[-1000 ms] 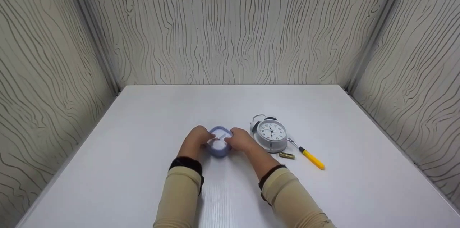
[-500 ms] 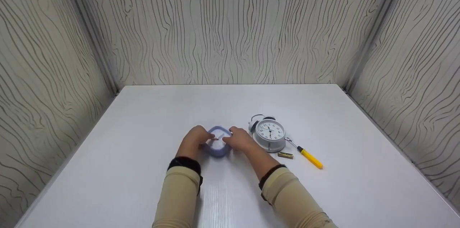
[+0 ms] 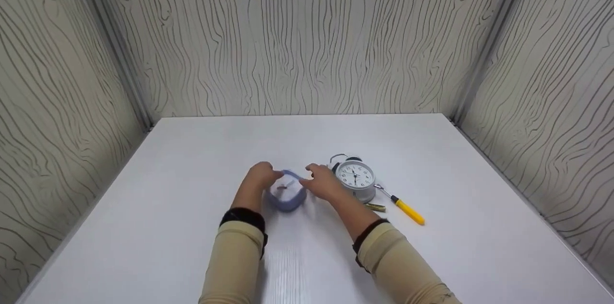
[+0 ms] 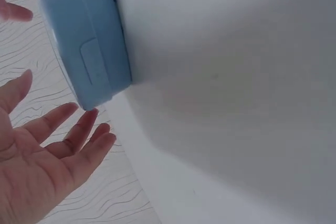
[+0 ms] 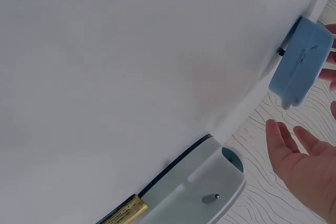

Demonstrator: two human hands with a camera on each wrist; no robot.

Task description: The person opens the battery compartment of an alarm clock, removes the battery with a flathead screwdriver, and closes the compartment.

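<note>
From the head view, a small blue clock [image 3: 286,194] is sitting on the white table [image 3: 192,227], a little left of the frame's centre. It is squarish with rounded corners, its pale face turned upward and thin hands showing on it. The left hand [image 3: 259,175] is lying just beside its left edge and the right hand [image 3: 322,183] just beside its right edge; whether fingertips are touching it is hard to tell here. Right of the right hand a white alarm clock [image 3: 356,177] is standing, with a battery [image 3: 375,207] and a yellow screwdriver [image 3: 402,205] lying at its lower right.

In the left wrist view, the blue clock [image 4: 86,40] is filling the upper left, showing a plain blue back with a small rectangular hatch. The left hand [image 4: 37,166] is spreading below it, palm bare, fingers straight, holding nothing.

In the right wrist view, the blue clock [image 5: 302,64] is sitting at the upper right. The right hand [image 5: 307,169] is hovering below it, fingers relaxed and apart from it.
</note>
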